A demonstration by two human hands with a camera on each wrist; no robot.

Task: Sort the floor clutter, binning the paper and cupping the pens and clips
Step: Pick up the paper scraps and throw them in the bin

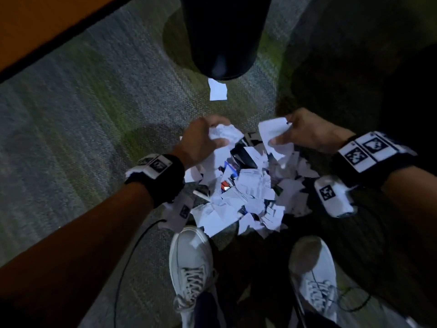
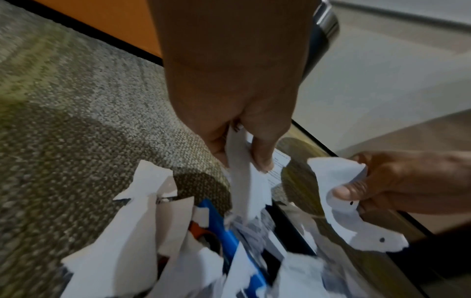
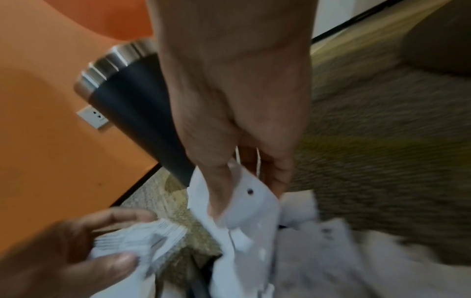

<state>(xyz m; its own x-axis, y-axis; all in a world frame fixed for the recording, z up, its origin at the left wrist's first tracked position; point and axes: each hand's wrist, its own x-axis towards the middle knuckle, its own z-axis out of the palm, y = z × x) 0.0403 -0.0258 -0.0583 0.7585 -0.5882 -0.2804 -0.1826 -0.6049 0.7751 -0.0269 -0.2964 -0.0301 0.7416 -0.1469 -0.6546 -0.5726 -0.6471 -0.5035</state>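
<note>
A heap of torn white paper (image 1: 246, 192) lies on the carpet in front of my shoes. My left hand (image 1: 208, 138) hovers over its far edge and grips a crumpled wad of paper (image 1: 224, 134). My right hand (image 1: 290, 136) pinches a torn scrap with punched holes (image 1: 272, 136) between thumb and fingers. In the left wrist view a blue pen (image 2: 224, 231) pokes out among the scraps below the held paper (image 2: 247, 181). A white pen (image 1: 201, 194) lies at the heap's left edge. The black bin (image 1: 222, 36) with a steel rim (image 3: 112, 66) stands just beyond both hands.
One loose paper scrap (image 1: 217, 91) lies on the carpet by the bin's base. An orange wall (image 1: 35, 27) with a black skirting and a socket (image 3: 94, 118) runs along the left. My white shoes (image 1: 191, 263) stand behind the heap. A dark object (image 1: 243, 155) sits in the pile.
</note>
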